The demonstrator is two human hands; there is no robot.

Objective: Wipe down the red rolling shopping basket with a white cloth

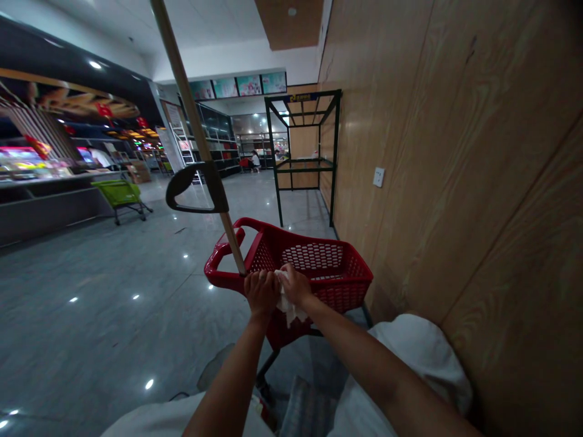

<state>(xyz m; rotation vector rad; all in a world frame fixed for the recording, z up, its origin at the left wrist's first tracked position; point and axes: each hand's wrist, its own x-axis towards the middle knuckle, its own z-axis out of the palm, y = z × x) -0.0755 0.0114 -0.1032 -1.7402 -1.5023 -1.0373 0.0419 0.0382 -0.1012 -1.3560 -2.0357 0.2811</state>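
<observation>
A red plastic shopping cart [319, 267] stands in front of me beside a wood-panelled wall. My left hand [261, 292] is closed around the lower end of a long wooden pole [195, 130] that rises up to the left and carries a black loop handle [197, 188]. Right beside it, my right hand [296, 285] is closed on a crumpled white cloth [288, 308], which hangs down between both hands at the cart's near rim.
The wood-panelled wall [455, 152] runs along my right, with a white wall socket [378, 176]. An empty dark metal shelf frame [304, 152] stands ahead against it. A green cart [121, 195] sits far left by a counter. A person sits in the distance.
</observation>
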